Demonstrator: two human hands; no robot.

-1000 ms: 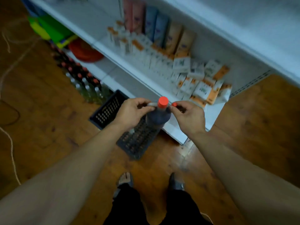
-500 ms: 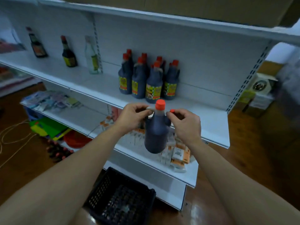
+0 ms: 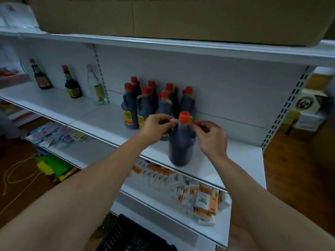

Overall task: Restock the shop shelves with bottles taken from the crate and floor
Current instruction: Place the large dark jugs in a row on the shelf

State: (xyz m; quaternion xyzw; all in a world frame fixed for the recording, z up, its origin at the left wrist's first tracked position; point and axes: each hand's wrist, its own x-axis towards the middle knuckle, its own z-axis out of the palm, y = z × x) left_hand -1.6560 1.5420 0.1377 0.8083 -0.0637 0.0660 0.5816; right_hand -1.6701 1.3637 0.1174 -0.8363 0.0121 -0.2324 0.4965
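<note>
Wooden floor [image 3: 20, 178] lies below you, with a black crate [image 3: 130, 236] at the bottom edge of the view, right against the foot of the white shelving. Just beyond it, the lower shelf [image 3: 163, 212] carries a loose heap of white and orange boxes [image 3: 201, 198].

Both your forearms reach up to the middle shelf [image 3: 241, 160]. Your left hand [image 3: 155, 127] pinches the pale loop handle at the neck of a dark bottle [image 3: 181, 147] with an orange-red cap, fingers curled round it. Your right hand [image 3: 212, 138] sits at the other side of the neck, its fingers curled, and the fingertips pinch a small red cap [image 3: 197, 122]; what lies under that cap is hidden. The dark bottle is upright, its base at the front part of the middle shelf. You cannot tell from here whether it is fully set down.

Directly behind it, close against the back panel, stands a cluster of matching bottles [image 3: 130, 109] with red caps and yellow labels. Farther left on the same shelf, well apart from the cluster, are two dark sauce bottles [image 3: 72, 86] and a clear bottle [image 3: 96, 87]. A large cardboard carton [image 3: 181, 17] rests on the top shelf.
</note>
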